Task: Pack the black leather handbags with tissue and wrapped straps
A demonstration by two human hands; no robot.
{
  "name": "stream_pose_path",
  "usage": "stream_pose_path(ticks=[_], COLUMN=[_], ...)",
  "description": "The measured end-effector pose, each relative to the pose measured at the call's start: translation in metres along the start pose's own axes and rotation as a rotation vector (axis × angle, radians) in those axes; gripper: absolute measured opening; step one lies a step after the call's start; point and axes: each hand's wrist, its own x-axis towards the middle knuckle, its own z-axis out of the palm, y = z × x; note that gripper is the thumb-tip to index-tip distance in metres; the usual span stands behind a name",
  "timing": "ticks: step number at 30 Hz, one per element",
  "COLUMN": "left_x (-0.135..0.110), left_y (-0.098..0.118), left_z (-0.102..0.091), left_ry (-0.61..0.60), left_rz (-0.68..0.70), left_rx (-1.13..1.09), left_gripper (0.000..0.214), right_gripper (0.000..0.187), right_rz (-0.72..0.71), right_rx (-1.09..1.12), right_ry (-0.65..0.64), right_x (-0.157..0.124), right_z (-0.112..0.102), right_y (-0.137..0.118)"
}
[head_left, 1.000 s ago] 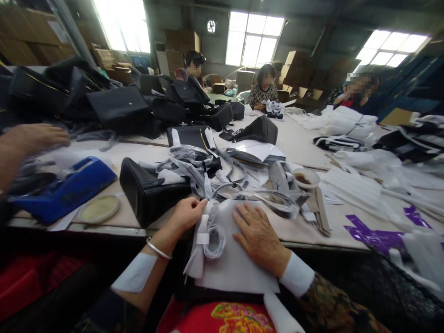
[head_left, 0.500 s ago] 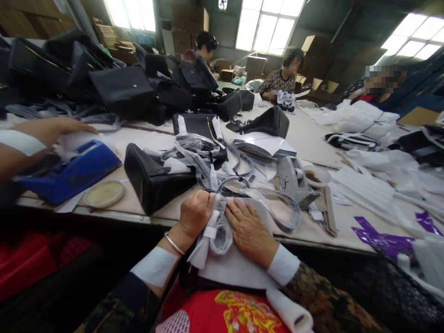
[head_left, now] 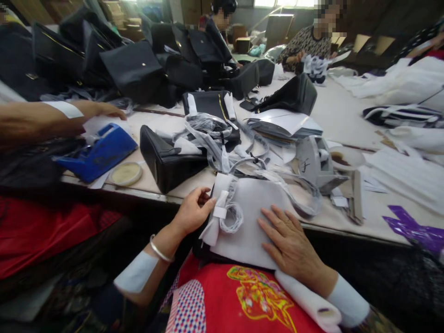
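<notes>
In the head view, the left hand has loosened, half-curled beside the wrapped bundle, while the right hand, spread flat, moved right on the near black bag's white sheet, so the bundle seems settled.

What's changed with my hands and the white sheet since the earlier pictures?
Your left hand, clenched at the top of the wrapped bundle half a second ago, has loosened and moved down beside it; whether the thumb touches is unclear. Your right hand has shifted right, away from the bundle, palm down on the white sheet. A co-worker's hand reaches farther right. The bundle stays on the sheet's left part.
</notes>
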Motion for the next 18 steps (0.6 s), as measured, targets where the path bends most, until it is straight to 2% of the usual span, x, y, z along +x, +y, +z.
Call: stream_pose_path(ticks=[2,4,7,9,11,13,14,16,18], left_x=[-0.013,-0.016,-0.011,-0.009,-0.013,-0.02,-0.025,-0.038,-0.053], left_y=[0.004,0.007,0.012,0.013,0.012,0.009,0.007,0.001,-0.005], left_z=[0.001,0.003,0.002,-0.001,-0.004,-0.005,-0.004,-0.001,0.003], left_ry=[0.004,0.006,-0.066,-0.113,-0.147,-0.172,-0.177,-0.187,-0.213], left_rz=[0.038,0.029,-0.056,-0.099,-0.117,-0.137,-0.158,-0.225,-0.286], left_rx=[0.037,0.073,0.035,0.012,-0.006,-0.052,-0.081,-0.172,-0.314], left_gripper=[0.04,0.04,0.043,0.046,0.048,0.051,0.053,0.059,0.063], right_gripper=[0.049,0.049,0.042,0.039,0.041,0.046,0.049,0.056,0.062], right_rz=[0.042,0.041,0.102,0.296,0.573,0.788,0.828,0.788,0.696], right_rx=[-0.007,0.012,0.102,0.203,0.391,0.697,0.86,1.093,1.192], right_ry=[-0.004,-0.005,0.143,0.314,0.39,0.292,0.196,0.039,-0.015], right_x=[0.0,0.005,0.003,-0.011,-0.031,-0.05,-0.057,-0.065,-0.066], right_z=[0.002,0.003,0.0,-0.002,-0.002,-0.001,0.0,0.003,0.006], right_y=[-0.003,-0.004,-0.001,0.0,0.0,-0.003,-0.005,-0.008,-0.009])
